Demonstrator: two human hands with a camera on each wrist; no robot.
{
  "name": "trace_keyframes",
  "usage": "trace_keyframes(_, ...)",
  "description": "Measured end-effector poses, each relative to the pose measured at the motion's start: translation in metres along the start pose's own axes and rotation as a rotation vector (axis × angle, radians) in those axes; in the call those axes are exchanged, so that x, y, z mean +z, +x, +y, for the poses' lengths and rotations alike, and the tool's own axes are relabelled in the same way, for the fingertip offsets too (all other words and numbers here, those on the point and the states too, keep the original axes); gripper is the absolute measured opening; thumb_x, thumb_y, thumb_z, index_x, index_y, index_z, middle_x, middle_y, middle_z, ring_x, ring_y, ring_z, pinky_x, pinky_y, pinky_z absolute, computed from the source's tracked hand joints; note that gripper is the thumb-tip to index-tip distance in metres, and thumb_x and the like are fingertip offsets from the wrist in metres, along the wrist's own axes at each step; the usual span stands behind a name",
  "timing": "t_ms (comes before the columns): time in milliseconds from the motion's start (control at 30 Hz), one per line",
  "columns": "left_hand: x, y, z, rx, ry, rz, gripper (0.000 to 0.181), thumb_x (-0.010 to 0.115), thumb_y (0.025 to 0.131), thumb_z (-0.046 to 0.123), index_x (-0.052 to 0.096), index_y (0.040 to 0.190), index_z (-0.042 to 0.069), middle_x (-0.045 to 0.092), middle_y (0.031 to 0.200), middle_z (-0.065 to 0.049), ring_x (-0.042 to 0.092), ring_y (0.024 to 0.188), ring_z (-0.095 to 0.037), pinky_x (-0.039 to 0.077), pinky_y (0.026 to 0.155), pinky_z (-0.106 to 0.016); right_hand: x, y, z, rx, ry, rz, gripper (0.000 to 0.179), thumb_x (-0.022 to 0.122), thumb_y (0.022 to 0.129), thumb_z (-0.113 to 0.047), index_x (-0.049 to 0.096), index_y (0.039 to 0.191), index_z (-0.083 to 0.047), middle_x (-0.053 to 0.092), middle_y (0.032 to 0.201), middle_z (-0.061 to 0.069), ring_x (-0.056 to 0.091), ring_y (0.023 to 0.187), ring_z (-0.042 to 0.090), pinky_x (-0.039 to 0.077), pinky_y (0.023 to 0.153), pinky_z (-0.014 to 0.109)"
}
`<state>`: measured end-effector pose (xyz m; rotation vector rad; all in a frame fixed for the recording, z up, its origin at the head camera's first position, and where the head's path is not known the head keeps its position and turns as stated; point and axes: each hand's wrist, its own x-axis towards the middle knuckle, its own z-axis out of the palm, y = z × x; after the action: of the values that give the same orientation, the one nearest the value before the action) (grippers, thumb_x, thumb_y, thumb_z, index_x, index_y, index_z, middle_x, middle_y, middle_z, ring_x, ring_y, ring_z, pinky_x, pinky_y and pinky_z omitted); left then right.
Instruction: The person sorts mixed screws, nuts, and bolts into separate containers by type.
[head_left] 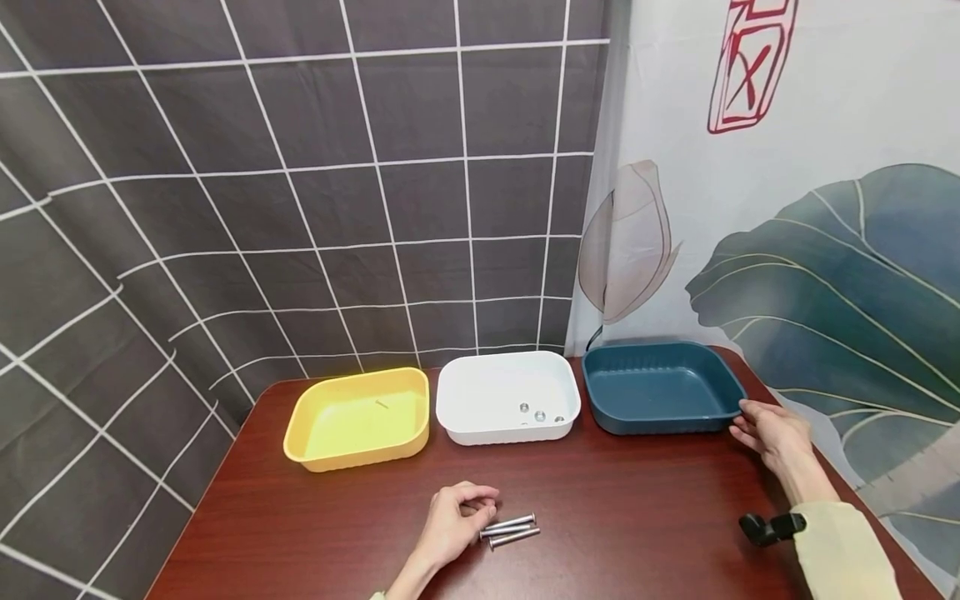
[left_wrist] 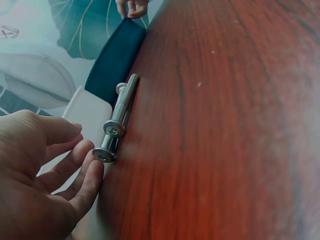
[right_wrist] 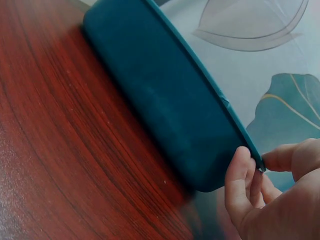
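A few silver bolts (head_left: 510, 528) lie bunched on the table, and in the left wrist view their round heads and shanks (left_wrist: 122, 107) show up close. Just beside them is my left hand (head_left: 455, 521), its fingers loosely bent. The fingertips (left_wrist: 93, 175) are close to the nearest bolt head; whether they touch it I cannot tell. At the far right my right hand (head_left: 776, 433) pinches the rim of a dark blue tray (head_left: 663, 423) at its near right corner. In the right wrist view, thumb and fingers (right_wrist: 237, 175) sit on opposite sides of that rim (right_wrist: 220, 97).
A white tray (head_left: 487, 435) in the middle holds several nuts (head_left: 540, 416). To its left, a yellow tray (head_left: 360, 458) has a small thin item (head_left: 382, 404) in it. Hanging cloths (head_left: 420, 200) stand behind the reddish-brown table (head_left: 630, 517).
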<state>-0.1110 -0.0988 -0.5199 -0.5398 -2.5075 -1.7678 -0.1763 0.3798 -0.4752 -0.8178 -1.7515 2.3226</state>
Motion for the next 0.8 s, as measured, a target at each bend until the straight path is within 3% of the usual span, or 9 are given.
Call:
trace_keyframes(400, 0.006, 0.000, -0.003, 0.074, 0.033, -0.007, 0.015, 0.076, 0.080, -0.006, 0.077, 0.095, 0.000, 0.068, 0.084, -0.003, 0.063, 0.073, -0.006, 0.060, 0.063, -0.020, 0.001, 0.001, 0.000, 0.001, 0.027, 0.005, 0.029, 0.057, 0.099, -0.007, 0.061, 0.073, -0.019, 0.062, 0.065, 0.003, 0.065, 0.054, 0.013, 0.064, 0.056, 0.029)
trace_keyframes(800, 0.015, -0.001, -0.005, 0.121, 0.081, 0.016, 0.018, 0.077, 0.077, -0.006, 0.078, 0.092, 0.003, 0.068, 0.080, 0.001, 0.059, 0.068, -0.001, 0.055, 0.058, -0.016, 0.004, 0.000, -0.001, 0.001, -0.014, 0.028, 0.003, 0.055, 0.100, -0.008, 0.054, 0.100, -0.005, 0.061, 0.064, 0.003, 0.065, 0.054, 0.012, 0.063, 0.055, 0.028)
